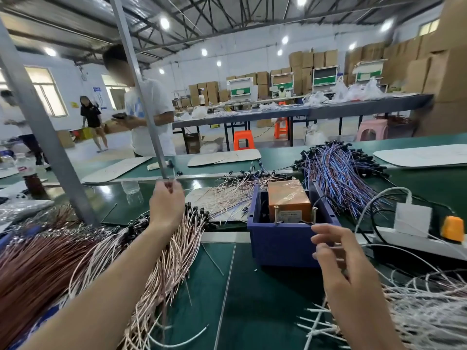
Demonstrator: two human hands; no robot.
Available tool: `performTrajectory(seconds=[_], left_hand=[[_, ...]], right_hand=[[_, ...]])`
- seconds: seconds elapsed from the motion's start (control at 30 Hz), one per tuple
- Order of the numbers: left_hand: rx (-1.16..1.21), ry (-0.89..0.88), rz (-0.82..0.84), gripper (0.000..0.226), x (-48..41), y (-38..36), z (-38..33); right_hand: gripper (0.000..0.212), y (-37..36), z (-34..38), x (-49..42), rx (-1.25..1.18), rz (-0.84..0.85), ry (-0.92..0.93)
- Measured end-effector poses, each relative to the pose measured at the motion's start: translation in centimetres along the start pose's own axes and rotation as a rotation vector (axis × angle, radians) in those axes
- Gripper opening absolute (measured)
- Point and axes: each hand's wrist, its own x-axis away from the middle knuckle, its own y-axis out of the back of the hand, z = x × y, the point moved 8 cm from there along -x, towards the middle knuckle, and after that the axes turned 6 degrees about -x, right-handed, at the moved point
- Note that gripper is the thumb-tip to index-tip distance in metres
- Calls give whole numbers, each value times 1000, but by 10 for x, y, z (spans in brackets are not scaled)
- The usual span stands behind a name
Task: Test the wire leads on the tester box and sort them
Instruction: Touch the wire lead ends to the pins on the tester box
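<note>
The tester box [285,238] is a blue bin holding an orange unit [288,195], with two upright metal posts [276,215] at its front. My left hand [166,205] is raised left of the box and pinches a thin wire lead [175,176] whose black tip points up. A thick bundle of pink leads [171,258] lies under that arm. My right hand [336,258] hovers at the box's front right corner with its fingers spread and loosely bent. The index fingertip is close to the right post, and I see nothing in that hand.
Loose pink leads [235,195] lie behind the box, a blue-purple bundle [338,173] to its right rear, brown wires [30,261] far left, white wires [419,311] at bottom right. A power strip [414,236] sits right of the box. A grey frame post [50,137] stands left. A person [149,114] stands beyond the bench.
</note>
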Motion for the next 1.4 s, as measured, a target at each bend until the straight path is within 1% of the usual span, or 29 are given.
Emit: performTrajectory(seconds=[0.07, 0.13, 0.2, 0.27, 0.3, 0.33, 0.37, 0.47, 0.57, 0.6, 0.67, 0.73, 0.77, 0.83, 0.9, 0.97, 1.07, 1.13, 1.2, 1.27, 1.33, 1.4], left_hand=[[145, -184, -70, 15, 16, 23, -57], [286, -387, -83, 8, 45, 43, -116], [377, -569, -6, 9, 86, 51, -161], [421, -713, 114, 8, 135, 45, -185], [459, -756, 175, 8, 160, 40, -188], [505, -769, 227, 8, 183, 33, -185], [547, -744, 268, 8, 202, 27, -176], [682, -510, 345, 14, 237, 7, -134], [750, -277, 306, 34, 244, -4, -97], [759, -180, 307, 34, 243, -10, -86], [758, 26, 347, 22, 243, -28, -66], [813, 225, 381, 15, 247, -46, -49], [835, 302, 391, 14, 248, -54, -43], [833, 389, 417, 14, 249, -65, -36], [787, 397, 461, 15, 247, -72, -33], [709, 335, 529, 15, 241, -76, -34], [572, 161, 620, 15, 234, -73, -41], [465, 33, 651, 15, 234, -72, -47], [343, -81, 673, 16, 235, -72, -51], [215, -184, 689, 16, 234, -68, -54], [116, -263, 616, 16, 230, -60, -55], [84, -286, 500, 18, 228, -50, -57]], right_hand=[[30, -4, 6, -2, -115, 40, -67], [28, -13, 9, -4, -340, 101, -231], [29, -35, 11, -2, -610, 240, -500], [49, -57, 22, 8, -754, 410, -716], [58, -62, 27, 11, -816, 454, -775], [64, -64, 33, 12, -882, 462, -808], [66, -63, 38, 12, -944, 449, -816], [55, -49, 49, 8, -1050, 351, -768], [42, -33, 43, 9, -1090, 170, -727], [39, -31, 40, 10, -1071, 123, -707], [35, -31, 33, 13, -998, 30, -681], [37, -31, 25, 16, -886, -41, -638], [39, -30, 22, 17, -825, -61, -600], [44, -27, 21, 17, -684, -54, -480], [41, -28, 23, 19, -535, 38, -379], [35, -33, 25, 20, -446, 166, -342], [25, -38, 26, 20, -424, 310, -334], [25, -42, 23, 22, -436, 353, -347], [25, -44, 18, 24, -443, 336, -349], [27, -43, 10, 23, -498, 262, -343], [28, -43, 5, 22, -561, 217, -331], [27, -45, 5, 23, -560, 216, -293]])
